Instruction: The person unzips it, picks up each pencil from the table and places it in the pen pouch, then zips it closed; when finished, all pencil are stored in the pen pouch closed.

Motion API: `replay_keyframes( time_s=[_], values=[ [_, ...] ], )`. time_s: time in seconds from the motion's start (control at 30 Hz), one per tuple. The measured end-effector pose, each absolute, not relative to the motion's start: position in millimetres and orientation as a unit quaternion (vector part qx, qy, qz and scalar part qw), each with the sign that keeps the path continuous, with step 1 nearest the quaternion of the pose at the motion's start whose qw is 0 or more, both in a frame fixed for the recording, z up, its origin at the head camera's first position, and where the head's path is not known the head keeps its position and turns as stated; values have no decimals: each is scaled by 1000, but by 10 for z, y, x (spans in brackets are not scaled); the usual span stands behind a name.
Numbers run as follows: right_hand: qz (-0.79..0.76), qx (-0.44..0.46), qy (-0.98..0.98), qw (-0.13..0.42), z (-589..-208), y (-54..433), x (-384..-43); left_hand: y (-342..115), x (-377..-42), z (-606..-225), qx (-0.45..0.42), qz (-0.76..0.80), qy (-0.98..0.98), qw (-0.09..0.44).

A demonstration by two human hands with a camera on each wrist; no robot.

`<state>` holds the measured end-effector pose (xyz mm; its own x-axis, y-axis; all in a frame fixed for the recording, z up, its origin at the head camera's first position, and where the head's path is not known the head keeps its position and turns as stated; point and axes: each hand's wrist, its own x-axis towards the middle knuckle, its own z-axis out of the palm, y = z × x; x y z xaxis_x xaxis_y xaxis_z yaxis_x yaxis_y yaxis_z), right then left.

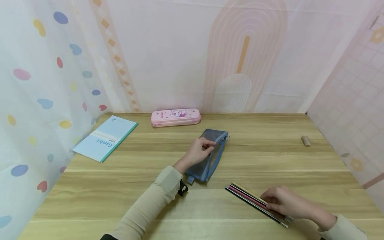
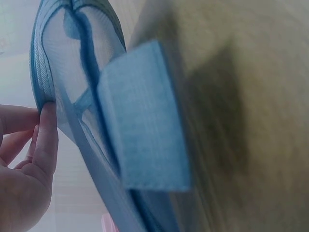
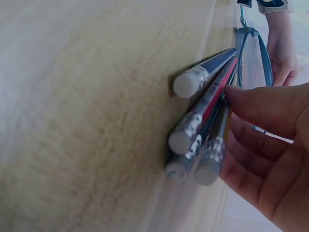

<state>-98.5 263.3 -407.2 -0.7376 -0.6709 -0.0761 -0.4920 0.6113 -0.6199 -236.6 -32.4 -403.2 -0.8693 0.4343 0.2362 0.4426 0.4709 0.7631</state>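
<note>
My left hand (image 1: 198,150) pinches the zipped edge of a blue-grey mesh pencil pouch (image 1: 198,169), whose mouth gapes on its right side. In the left wrist view, a blue fabric tab (image 2: 145,121) juts from the pouch's near end. At the front right, my right hand (image 1: 283,201) holds several pencils (image 1: 246,196) between thumb and fingers, lying side by side at a slant. White erasers (image 3: 186,85) in silver ferrules cap their near ends in the right wrist view. Red, dark and gold barrels show among them.
A pink pencil case (image 1: 176,118) with a rabbit print lies at the back by the curtain. On the left is a light blue notebook (image 1: 106,137). A small tan cylinder (image 1: 306,141) lies near the wooden table's (image 1: 270,156) right edge. Patterned curtains surround the table.
</note>
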Motion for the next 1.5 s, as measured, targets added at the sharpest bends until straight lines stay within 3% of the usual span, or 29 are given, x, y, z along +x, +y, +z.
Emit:
replay_keyframes(
  time_s=[0.17,0.33,0.67,0.8,1.03,1.5],
  values=[
    [-288,-323,890,141,-4051,2617,-1009,-324,-2349,-4045,-251,-449,-858,-2],
    [-280,-327,899,76,-4038,2565,-1090,-317,-2356,-4063,-259,-442,-859,9],
    [-403,-186,896,-6,-4010,2233,-1438,-322,-2379,-4049,-248,-449,-859,4],
    [-499,-138,855,-6,-3990,2070,-1589,-312,-2382,-4034,-241,-453,-858,8],
    [-607,-132,783,-10,-3980,1915,-1702,-303,-2393,-4039,-241,-467,-851,17],
    [-604,-83,787,92,-4124,1636,-1678,-289,-2405,-4061,-215,-484,-847,39]
  ],
)
